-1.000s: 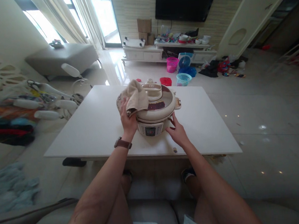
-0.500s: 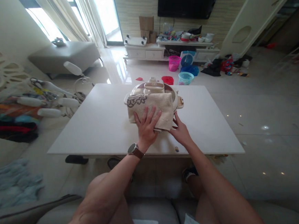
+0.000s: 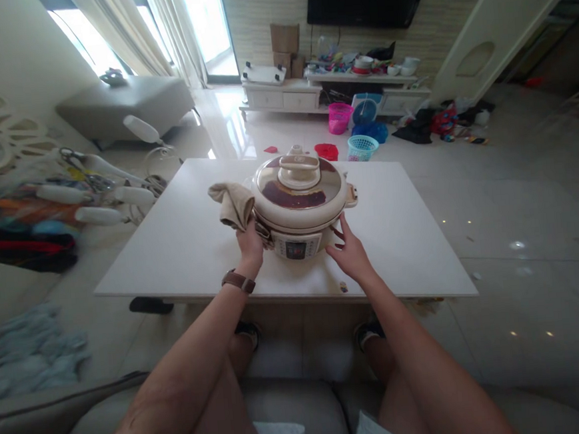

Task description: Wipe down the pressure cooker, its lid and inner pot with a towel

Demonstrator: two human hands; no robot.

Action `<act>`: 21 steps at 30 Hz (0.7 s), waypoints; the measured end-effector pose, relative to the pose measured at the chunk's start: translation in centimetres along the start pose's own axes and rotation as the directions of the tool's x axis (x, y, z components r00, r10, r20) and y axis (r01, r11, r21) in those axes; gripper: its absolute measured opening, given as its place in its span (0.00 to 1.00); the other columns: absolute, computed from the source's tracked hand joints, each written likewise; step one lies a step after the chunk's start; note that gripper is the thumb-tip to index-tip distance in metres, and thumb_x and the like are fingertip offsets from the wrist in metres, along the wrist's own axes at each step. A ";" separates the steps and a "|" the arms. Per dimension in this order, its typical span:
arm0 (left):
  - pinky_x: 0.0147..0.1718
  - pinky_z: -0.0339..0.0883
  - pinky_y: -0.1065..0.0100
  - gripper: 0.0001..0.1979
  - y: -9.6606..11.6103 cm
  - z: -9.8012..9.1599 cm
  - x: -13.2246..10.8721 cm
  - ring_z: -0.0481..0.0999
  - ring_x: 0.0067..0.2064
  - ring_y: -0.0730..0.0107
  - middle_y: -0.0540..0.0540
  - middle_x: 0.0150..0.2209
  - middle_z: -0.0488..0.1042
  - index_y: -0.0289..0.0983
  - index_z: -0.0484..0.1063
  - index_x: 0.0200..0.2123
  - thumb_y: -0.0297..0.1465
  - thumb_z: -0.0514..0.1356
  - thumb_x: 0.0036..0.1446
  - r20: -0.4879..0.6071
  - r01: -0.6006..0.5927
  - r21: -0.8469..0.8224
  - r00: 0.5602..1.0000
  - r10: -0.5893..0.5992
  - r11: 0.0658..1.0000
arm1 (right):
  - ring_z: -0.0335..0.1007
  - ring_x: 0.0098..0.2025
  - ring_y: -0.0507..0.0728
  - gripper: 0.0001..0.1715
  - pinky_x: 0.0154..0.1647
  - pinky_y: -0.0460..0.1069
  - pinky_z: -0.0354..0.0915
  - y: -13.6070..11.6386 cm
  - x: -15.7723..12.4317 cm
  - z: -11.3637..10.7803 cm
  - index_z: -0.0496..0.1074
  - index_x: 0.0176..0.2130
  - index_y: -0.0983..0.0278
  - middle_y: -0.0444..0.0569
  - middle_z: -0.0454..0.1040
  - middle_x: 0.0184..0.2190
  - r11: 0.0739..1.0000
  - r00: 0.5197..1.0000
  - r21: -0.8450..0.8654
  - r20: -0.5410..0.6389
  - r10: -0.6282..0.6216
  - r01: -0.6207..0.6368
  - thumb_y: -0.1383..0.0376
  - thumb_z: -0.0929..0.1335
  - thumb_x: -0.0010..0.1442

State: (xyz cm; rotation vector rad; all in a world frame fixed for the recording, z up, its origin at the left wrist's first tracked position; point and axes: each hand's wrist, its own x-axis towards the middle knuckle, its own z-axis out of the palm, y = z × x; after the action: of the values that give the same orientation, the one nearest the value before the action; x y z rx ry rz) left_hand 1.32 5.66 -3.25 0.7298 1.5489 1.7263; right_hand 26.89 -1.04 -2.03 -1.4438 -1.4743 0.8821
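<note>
A cream electric pressure cooker (image 3: 300,219) with a shiny lid and a raised handle stands on the white table (image 3: 187,252). A small dark display and buttons show on its front. My left hand (image 3: 250,243) is closed on a folded beige cloth (image 3: 233,205) at the cooker's left side; part of the cloth lies against the cooker's wall. On the right side my right hand (image 3: 347,247) rests with fingers apart, the fingertips at the cooker's lower wall beneath the rim. Nothing is held in it.
A small dark object (image 3: 344,286) lies at the table's near edge. Beyond the table, a pink basket (image 3: 340,117), a light blue basket (image 3: 362,147) and a red item (image 3: 326,152) are on the floor. White lamp arms (image 3: 135,194) reach toward the table's left side.
My left hand has moved with the cloth from the cooker's front to its left side, uncovering the lid and front panel. My right hand has stayed at the cooker's right side.
</note>
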 end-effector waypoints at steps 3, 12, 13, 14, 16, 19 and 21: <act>0.57 0.77 0.56 0.16 -1.0 0.4 -1.4 0.83 0.55 0.56 0.37 0.51 0.84 0.34 0.79 0.47 0.39 0.62 0.65 -0.032 0.178 -0.047 0.983 -0.180 0.983 | 0.68 0.72 0.72 0.67 0.62 0.68 0.76 0.0 -0.1 0.0 0.41 0.81 0.56 0.56 0.63 0.76 1.000 1.000 -0.007 -0.002 -0.008 0.008 0.62 0.73 0.54; 0.65 0.70 0.56 0.14 -1.7 1.0 -6.5 0.79 0.63 0.55 0.35 0.58 0.82 0.35 0.79 0.50 0.37 0.60 0.68 -0.067 0.056 0.036 0.996 -0.053 0.998 | 0.68 0.72 0.72 0.63 0.63 0.66 0.75 -0.5 0.4 -0.3 0.48 0.81 0.54 0.54 0.59 0.78 0.998 0.999 0.060 -0.028 0.025 -0.023 0.63 0.72 0.53; 0.65 0.70 0.56 0.14 -1.5 1.0 -6.8 0.79 0.63 0.55 0.35 0.57 0.82 0.35 0.79 0.50 0.36 0.60 0.68 -0.075 0.053 0.041 0.996 -0.050 0.998 | 0.68 0.72 0.72 0.64 0.63 0.66 0.75 -0.5 0.5 -0.3 0.47 0.81 0.54 0.54 0.59 0.78 0.998 0.999 0.066 -0.027 0.025 -0.023 0.63 0.73 0.53; 0.64 0.70 0.56 0.14 -1.4 1.1 -7.1 0.80 0.62 0.54 0.35 0.56 0.83 0.35 0.79 0.49 0.36 0.61 0.67 -0.081 0.047 0.043 0.996 -0.043 0.998 | 0.68 0.73 0.73 0.65 0.64 0.67 0.75 -0.5 0.5 -0.3 0.47 0.81 0.53 0.53 0.59 0.78 0.997 0.999 0.072 -0.023 0.024 -0.023 0.63 0.73 0.52; 0.63 0.71 0.57 0.13 -1.3 1.1 -7.7 0.81 0.60 0.54 0.36 0.54 0.84 0.35 0.80 0.48 0.35 0.61 0.66 -0.087 0.030 0.037 0.996 -0.027 0.999 | 0.67 0.73 0.73 0.67 0.64 0.67 0.75 -0.4 0.5 -0.2 0.45 0.81 0.52 0.53 0.59 0.78 0.996 1.000 0.083 -0.009 0.024 -0.023 0.62 0.74 0.52; 0.62 0.71 0.59 0.12 -1.3 1.3 -8.5 0.81 0.59 0.55 0.36 0.54 0.84 0.35 0.80 0.49 0.32 0.62 0.65 -0.093 0.017 0.012 0.996 -0.015 1.000 | 0.65 0.74 0.73 0.68 0.64 0.68 0.74 -0.3 0.5 -0.1 0.44 0.81 0.52 0.53 0.59 0.78 0.996 0.999 0.085 0.002 0.032 -0.032 0.60 0.75 0.52; 0.64 0.69 0.59 0.12 -1.3 1.4 -8.7 0.80 0.62 0.55 0.37 0.57 0.83 0.37 0.79 0.50 0.32 0.62 0.65 -0.105 0.021 0.015 0.994 -0.020 1.000 | 0.65 0.74 0.73 0.69 0.65 0.68 0.73 -0.1 0.5 0.2 0.43 0.81 0.53 0.53 0.61 0.77 0.996 0.999 0.079 -0.008 0.036 -0.036 0.59 0.75 0.52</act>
State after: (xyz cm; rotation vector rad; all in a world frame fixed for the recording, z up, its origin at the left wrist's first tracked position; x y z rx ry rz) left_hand 7.83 -0.42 -4.00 0.6383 1.6371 1.7633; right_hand 26.72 -0.52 -1.94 -1.4180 -1.3953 0.9443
